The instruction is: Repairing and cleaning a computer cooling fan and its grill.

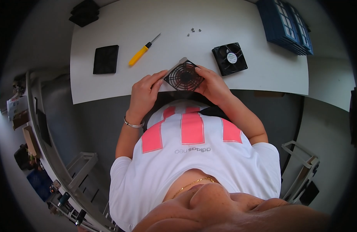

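Observation:
A square black fan guard (183,76) with round openwork rings is held between my two hands at the table's near edge, turned cornerwise. My left hand (144,92) pinches its left corner, where a thin greyish strip (176,66) runs along the upper left side; what the strip is I cannot tell. My right hand (211,82) grips the right corner, thumb on top and the other fingers partly hidden beneath. Just beyond my right hand lies a black cooling fan (229,58) with a round pale label on its hub.
A yellow-handled screwdriver (140,55) and a flat black square part (105,60) lie to the left on the white table (167,19). Several small screws (193,30) are scattered at the back middle. Black parts (85,13) are stacked far left; blue bins (283,27) stand far right.

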